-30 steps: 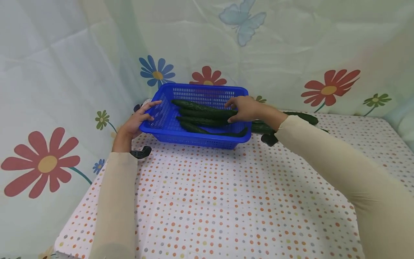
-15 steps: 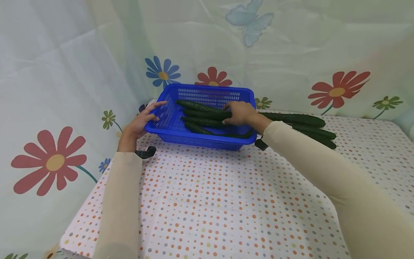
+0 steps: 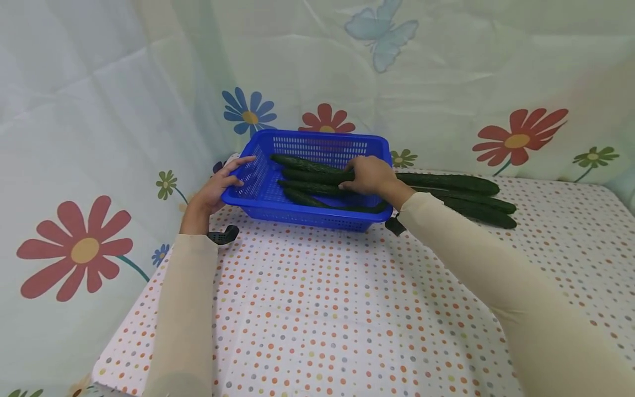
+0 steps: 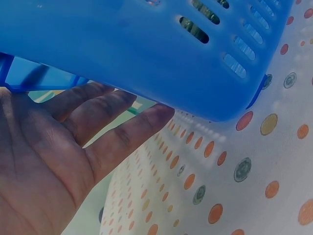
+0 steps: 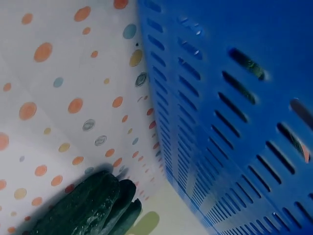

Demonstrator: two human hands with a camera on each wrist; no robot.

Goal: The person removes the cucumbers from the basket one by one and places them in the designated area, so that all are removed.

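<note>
1. Cucumbers point(image 3: 308, 188) lie inside the blue basket point(image 3: 297, 215); I can count four, side by side, lengthwise from left to right. The nearest one is curved, and its right end reaches close to the right near corner.

2. My right hand point(image 3: 369, 175) is inside the basket, at its right part. Its fingers and thumb are bent narrowly around the right end of the second cucumber point(image 3: 317, 176) from the far side. This end is partly hidden under my hand.

3. My left hand point(image 3: 214, 187) holds the left rim of the basket: the index finger and the thumb lie over the rim, fairly wide from each other, while in the left wrist view other fingers touch the outside, below the rim.

4. Outside, to the right of the basket, three more cucumbers point(image 3: 466, 184) rest close together on the spotted tablecloth point(image 3: 307, 309). My right forearm covers a part of them. The right wrist view shows their ends, and beside them the slotted wall of the basket.

5. I wear long cream sleeves point(image 3: 186, 309), and a small black device point(image 3: 224, 235) is seen at my left wrist.

6. Behind the table, at the far side, hangs a pale cloth point(image 3: 446, 71) with printed flowers point(image 3: 517, 140) and a light blue butterfly point(image 3: 382, 33).
</note>
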